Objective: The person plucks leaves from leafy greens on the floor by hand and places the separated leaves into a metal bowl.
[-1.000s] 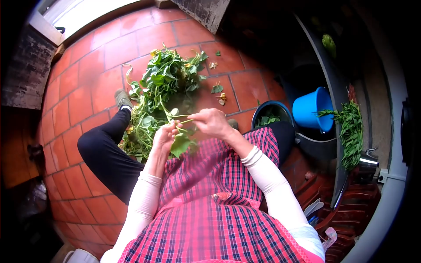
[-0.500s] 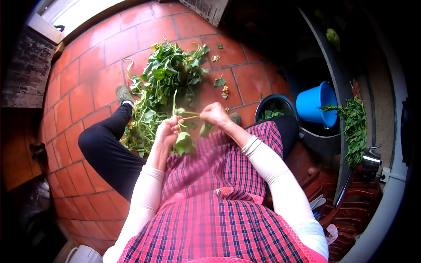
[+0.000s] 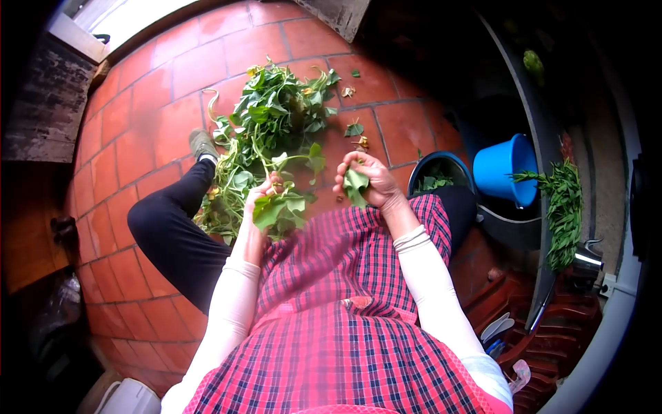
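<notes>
My left hand (image 3: 258, 199) is closed on a leafy green vine stem (image 3: 283, 210), whose broad leaves spread over and beside the fingers. To its right, my right hand (image 3: 378, 182) pinches a single green leaf (image 3: 355, 186) that hangs from the fingertips, apart from the stem. Just beyond both hands, a large heap of leafy vines (image 3: 270, 103) with a few yellow flowers lies on the tiles, and some of it is hidden behind my left hand. Beside my right knee, a dark basin (image 3: 414, 181) has green leaves (image 3: 436, 182) in it.
A blue bucket (image 3: 498, 170) stands right of the basin, near a ledge (image 3: 518, 90). A bunch of narrow green leaves (image 3: 564, 214) lies along that ledge, by a metal pot (image 3: 586, 259). Loose scraps (image 3: 354, 129) dot the red tile floor (image 3: 196, 69). A white container (image 3: 131, 399) sits bottom left.
My right hand has pulled away to the right from the stem and now has a separate leaf in its fingers. My left hand still grips the stem, lower and slightly left.
</notes>
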`<state>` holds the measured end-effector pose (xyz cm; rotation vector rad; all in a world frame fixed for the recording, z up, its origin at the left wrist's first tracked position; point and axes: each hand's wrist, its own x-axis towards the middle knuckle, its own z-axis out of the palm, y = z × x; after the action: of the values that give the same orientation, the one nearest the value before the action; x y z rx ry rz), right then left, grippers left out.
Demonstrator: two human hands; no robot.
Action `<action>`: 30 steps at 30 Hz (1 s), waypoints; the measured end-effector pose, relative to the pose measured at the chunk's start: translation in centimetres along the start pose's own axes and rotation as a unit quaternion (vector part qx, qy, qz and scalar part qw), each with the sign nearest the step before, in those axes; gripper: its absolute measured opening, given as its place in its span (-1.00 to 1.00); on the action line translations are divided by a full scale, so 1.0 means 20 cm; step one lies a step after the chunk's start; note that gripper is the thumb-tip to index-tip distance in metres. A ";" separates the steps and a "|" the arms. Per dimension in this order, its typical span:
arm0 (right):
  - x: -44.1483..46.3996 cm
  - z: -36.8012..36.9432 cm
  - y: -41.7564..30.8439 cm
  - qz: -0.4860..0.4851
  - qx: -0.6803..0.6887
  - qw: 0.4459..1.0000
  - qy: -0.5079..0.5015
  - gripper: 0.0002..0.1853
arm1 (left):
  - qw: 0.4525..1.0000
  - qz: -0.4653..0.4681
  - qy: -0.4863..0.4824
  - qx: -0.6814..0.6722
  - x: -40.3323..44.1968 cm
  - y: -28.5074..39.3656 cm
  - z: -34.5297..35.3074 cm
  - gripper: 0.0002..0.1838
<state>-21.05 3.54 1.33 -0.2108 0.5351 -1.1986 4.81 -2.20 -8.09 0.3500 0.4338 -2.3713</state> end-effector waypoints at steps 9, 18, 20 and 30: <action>0.12 0.33 0.33 -0.049 -0.724 0.678 0.115 -0.78 | 0.946 0.126 0.137 0.266 0.02 -0.05 0.04 -0.79; 0.17 0.03 0.30 -0.253 -0.846 0.414 0.223 -0.82 | 0.909 0.192 0.195 0.314 -0.07 -0.18 0.14 -0.88; 0.13 -0.08 -0.14 -0.205 -0.761 0.527 0.318 -0.84 | 0.875 0.244 0.272 0.317 -0.11 -0.10 0.07 -0.87; -0.81 -1.29 -0.77 0.035 -0.804 0.467 0.366 -0.80 | 0.603 -0.003 0.619 0.504 -0.30 0.13 -0.31 -0.56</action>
<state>-50.85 16.18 -9.69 -1.2919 2.3665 -0.1909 11.65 1.92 -12.11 2.5225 -0.4466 -1.6981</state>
